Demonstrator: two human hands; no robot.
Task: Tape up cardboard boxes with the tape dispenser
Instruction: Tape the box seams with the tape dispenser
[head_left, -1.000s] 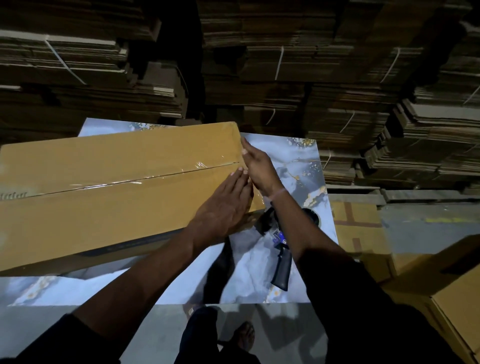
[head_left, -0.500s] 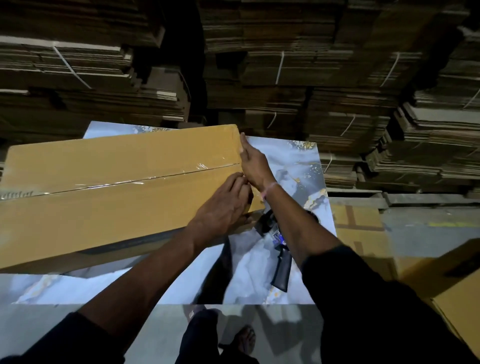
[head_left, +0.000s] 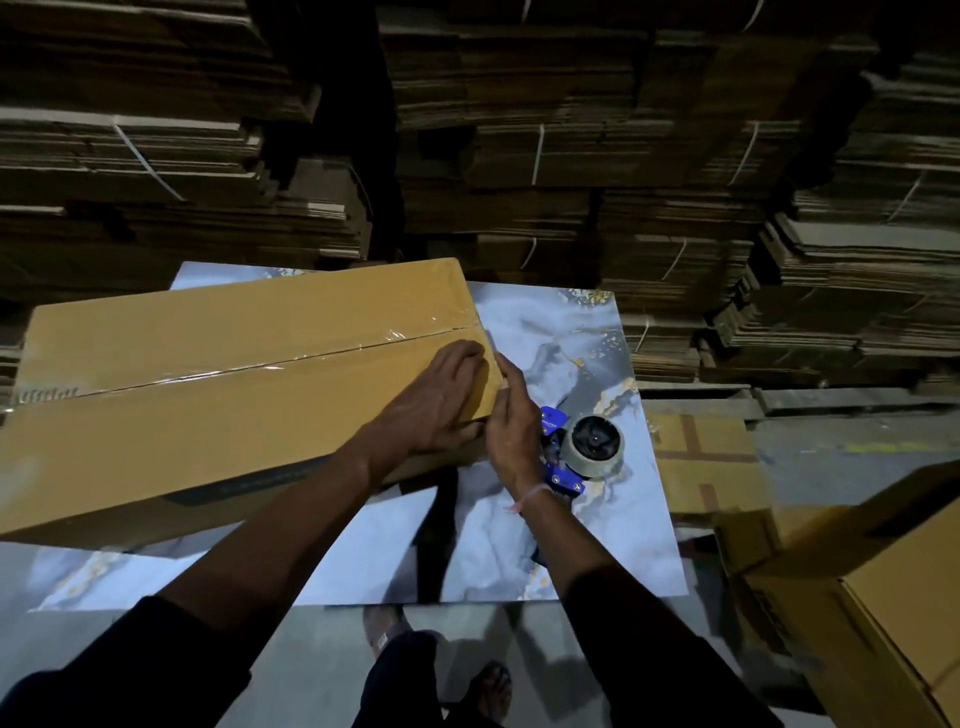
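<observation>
In the head view, a long cardboard box (head_left: 223, 395) is seen lying across the left and middle of a marbled tabletop (head_left: 550, 332), its left end reaching past the tabletop's left edge and its right end stopping short of the right edge. The box's top seam is covered by a strip of clear tape (head_left: 311, 358) that runs its length and wrinkles at the right end. The left hand (head_left: 441, 402) is laid flat on the box top at its right end, near the front corner, with the fingers straight and close together and the thumb hooked over the front edge. The right hand (head_left: 511, 415) is set against the box's right end face, just beside the left hand; its fingers (head_left: 506, 371) are held together and point up along that face, but whether tape is pinched under them cannot be told. A blue tape dispenser (head_left: 576, 452) with its roll is seen lying on the tabletop toward the right edge, just beyond the right wrist, held by neither hand. A thin band (head_left: 532, 496) is worn on that wrist. Strapped stacks of flat cardboard (head_left: 571, 156) fill the background beyond the far edge, and more boxes (head_left: 883, 582) stand past the right edge. Feet (head_left: 488, 686) are visible on the floor below the near edge.
</observation>
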